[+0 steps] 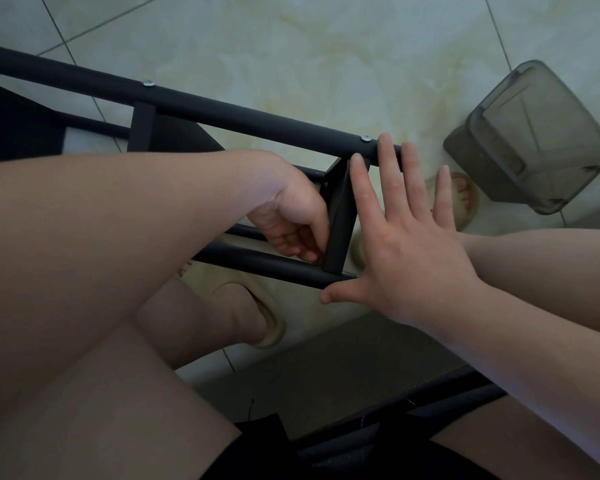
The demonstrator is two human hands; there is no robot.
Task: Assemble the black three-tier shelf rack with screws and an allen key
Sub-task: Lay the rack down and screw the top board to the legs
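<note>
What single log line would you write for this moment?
left hand curled at lower crossbar joint | right hand open, fingers on upper tube | screws in upper tube

Right of the rack (239, 112), a bin (530, 133) on the floor (326, 57)

pale marbled floor tiles (326, 57), dim light

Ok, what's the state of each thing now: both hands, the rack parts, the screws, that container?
left hand: fingers curled at the crossbar's lower end; grip contents hidden
right hand: open, straight fingers on upper tube
near screw: seated in upper tube
far screw: seated in upper tube
crossbar: spans upper tube to lower tube
grey container: on floor, untouched
</note>
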